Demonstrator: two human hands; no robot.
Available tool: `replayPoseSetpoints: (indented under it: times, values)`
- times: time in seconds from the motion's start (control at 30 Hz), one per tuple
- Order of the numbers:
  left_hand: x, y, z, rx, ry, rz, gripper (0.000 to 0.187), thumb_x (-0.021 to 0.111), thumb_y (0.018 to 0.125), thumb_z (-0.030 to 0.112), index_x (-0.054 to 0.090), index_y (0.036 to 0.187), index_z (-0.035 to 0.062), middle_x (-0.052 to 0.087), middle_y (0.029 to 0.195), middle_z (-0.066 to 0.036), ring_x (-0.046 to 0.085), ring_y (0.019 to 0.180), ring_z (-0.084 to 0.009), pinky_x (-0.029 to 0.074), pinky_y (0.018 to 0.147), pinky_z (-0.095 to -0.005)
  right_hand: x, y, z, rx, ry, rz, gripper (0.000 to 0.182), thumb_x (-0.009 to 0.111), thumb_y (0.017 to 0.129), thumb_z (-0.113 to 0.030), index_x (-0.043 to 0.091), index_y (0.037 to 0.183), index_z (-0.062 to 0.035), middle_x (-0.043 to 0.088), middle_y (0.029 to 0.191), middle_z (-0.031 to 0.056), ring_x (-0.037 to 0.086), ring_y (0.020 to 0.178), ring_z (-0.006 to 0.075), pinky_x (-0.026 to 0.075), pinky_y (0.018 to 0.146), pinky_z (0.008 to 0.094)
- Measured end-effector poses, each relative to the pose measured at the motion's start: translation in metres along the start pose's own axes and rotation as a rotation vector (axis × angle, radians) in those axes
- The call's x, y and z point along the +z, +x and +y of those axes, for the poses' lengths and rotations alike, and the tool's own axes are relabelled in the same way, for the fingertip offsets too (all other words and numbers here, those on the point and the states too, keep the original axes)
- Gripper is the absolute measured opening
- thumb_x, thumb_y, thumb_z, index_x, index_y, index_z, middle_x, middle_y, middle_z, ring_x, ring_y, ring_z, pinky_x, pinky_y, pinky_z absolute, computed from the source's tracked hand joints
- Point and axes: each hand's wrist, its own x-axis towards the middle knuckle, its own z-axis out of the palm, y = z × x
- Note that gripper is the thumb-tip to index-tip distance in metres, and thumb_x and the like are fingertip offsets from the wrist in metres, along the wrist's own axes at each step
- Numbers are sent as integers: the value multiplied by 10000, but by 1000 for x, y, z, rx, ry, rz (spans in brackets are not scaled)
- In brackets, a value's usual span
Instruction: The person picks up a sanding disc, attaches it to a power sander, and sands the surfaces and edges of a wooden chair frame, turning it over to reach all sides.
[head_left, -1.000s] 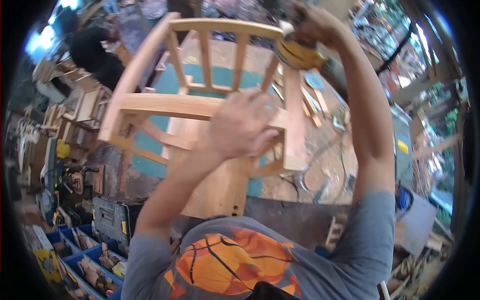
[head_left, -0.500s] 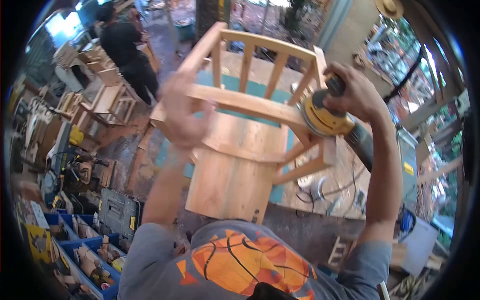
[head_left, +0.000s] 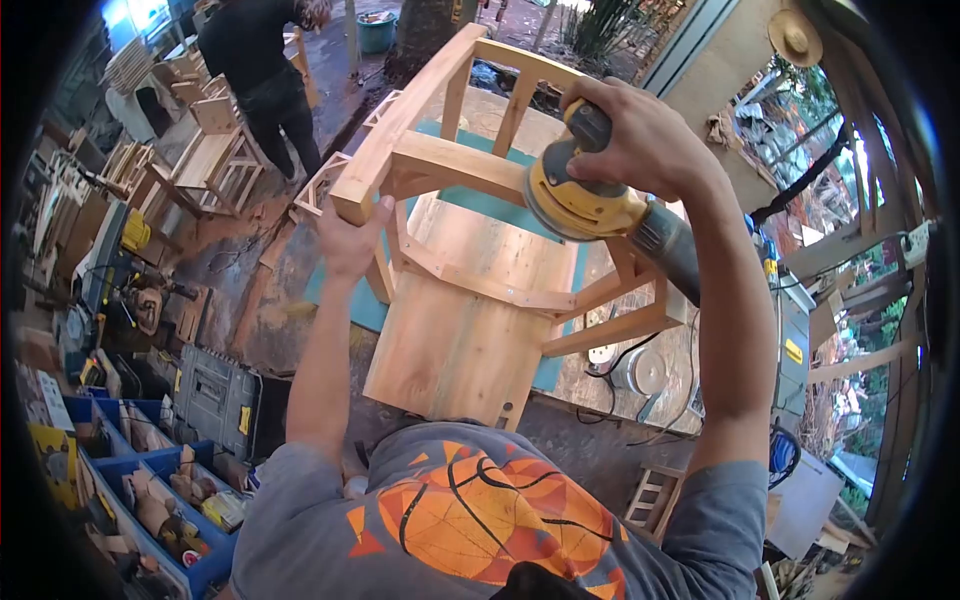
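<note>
A bare wooden chair (head_left: 470, 310) lies tilted on the workbench, its legs and rails pointing up. My left hand (head_left: 352, 238) grips the end of one leg at the chair's left corner. My right hand (head_left: 640, 135) holds a yellow orbital sander (head_left: 580, 205) by its top. The sander's pad sits against the upper cross rail, near the middle of the chair. A grey hose or cord sleeve runs from the sander toward my right arm.
A person in dark clothes (head_left: 255, 70) stands at the back left beside small wooden stools (head_left: 215, 165). Blue bins (head_left: 150, 500) with parts and a dark tool case (head_left: 215, 400) sit at lower left. Cables and a round tin (head_left: 640, 370) lie on the bench at right.
My left hand left the middle rail and now grips the leg end at the left corner. The sander moved from the chair's far right corner down to the upper cross rail.
</note>
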Motion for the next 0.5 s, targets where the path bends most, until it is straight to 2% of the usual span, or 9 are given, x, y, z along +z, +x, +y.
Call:
replayPoseSetpoints:
  times: [0.07, 0.1, 0.27, 0.33, 0.43, 0.5]
  values:
    - [-1, -3, 20, -265, 78, 4, 583, 849, 851, 147, 589, 1335, -47, 695, 1214, -111, 656, 1080, -165, 534, 929, -321, 7, 17, -13, -55, -25, 46, 595, 828, 695, -287, 635, 1238, -137, 660, 1192, 160, 633, 1161, 358, 495, 1008, 457]
    - [-1, -3, 8, -196, 58, 7, 505, 839, 856, 132, 626, 1278, -45, 733, 1113, -83, 682, 1002, -155, 547, 895, -311, 8, 29, -18, -82, -35, 13, 617, 831, 705, -320, 627, 1261, -147, 655, 1220, 167, 626, 1184, 363, 495, 1015, 457]
    - [3, -5, -8, -106, -100, 66, 450, 819, 867, 125, 641, 1242, -50, 729, 1148, -98, 679, 1033, -152, 545, 916, -313, 19, 68, -54, -163, -82, 36, 694, 852, 704, -372, 610, 1310, -136, 677, 1176, 184, 635, 1168, 371, 493, 1023, 451]
    - [2, -4, -7, -121, -81, 54, 448, 822, 868, 134, 644, 1236, -51, 733, 1133, -100, 680, 1027, -153, 544, 923, -315, 24, 85, -63, -212, -54, 82, 709, 791, 674, -379, 641, 1308, -98, 696, 1230, 189, 658, 1157, 358, 521, 993, 470]
    - [2, -4, -5, -93, -89, 67, 461, 828, 869, 139, 636, 1243, -51, 737, 1135, -105, 680, 1021, -148, 548, 913, -314, 21, 105, -82, -223, -57, -20, 730, 794, 669, -377, 636, 1329, -106, 695, 1239, 187, 655, 1178, 354, 526, 995, 471]
    - [2, -4, -8, -96, -98, 64, 465, 831, 868, 140, 634, 1243, -51, 740, 1128, -105, 682, 1012, -144, 550, 905, -311, 29, 120, -84, -265, -63, -1, 707, 830, 688, -359, 625, 1313, -99, 696, 1200, 187, 663, 1148, 358, 524, 986, 452]
